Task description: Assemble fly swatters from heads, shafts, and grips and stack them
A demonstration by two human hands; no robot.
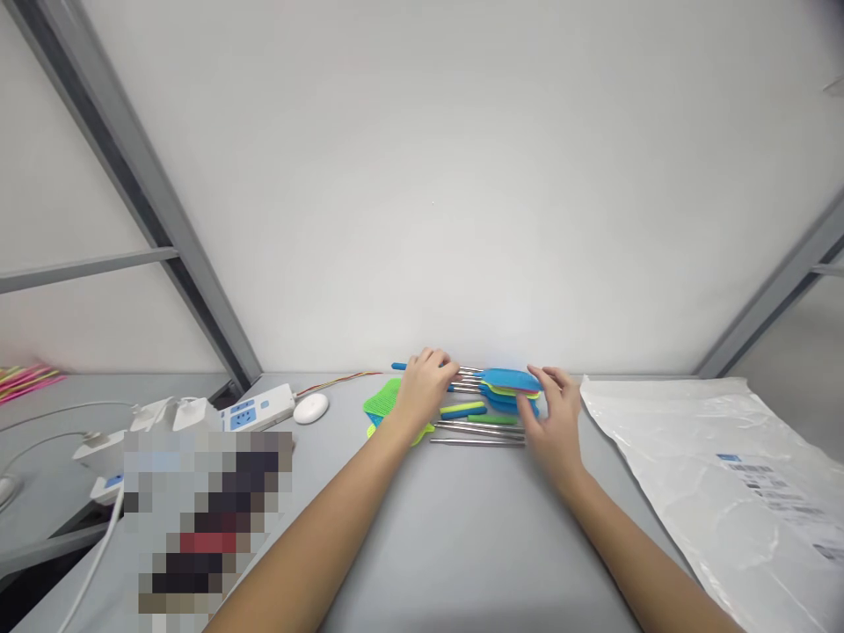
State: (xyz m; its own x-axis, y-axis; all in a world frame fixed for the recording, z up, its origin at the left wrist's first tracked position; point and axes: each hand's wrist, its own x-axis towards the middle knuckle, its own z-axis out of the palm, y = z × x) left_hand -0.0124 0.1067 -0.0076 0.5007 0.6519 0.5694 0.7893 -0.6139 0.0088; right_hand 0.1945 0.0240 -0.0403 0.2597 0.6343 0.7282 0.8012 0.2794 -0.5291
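Observation:
A small bundle of fly swatters [511,381] lies near the wall, with blue and yellow heads stacked at the right and thin metal rods running left. My left hand [425,387] is closed around the rods near their handle end; its fingertips are partly hidden. At the other end, my right hand [557,422] grips the edge of the stacked heads between thumb and fingers. Under and beside my left hand is a green swatter head [382,402]. Loose blue and yellow handles [463,411], a green handle [492,420] and several bare metal rods [478,442] lie just in front of the bundle.
A white plastic mailing bag [692,440] with a printed label covers the right side. On the left are a power strip [257,411] with plugs and cables, a round white object [310,408] and a pixelated area. Pink and yellow sticks [30,380] lie far left.

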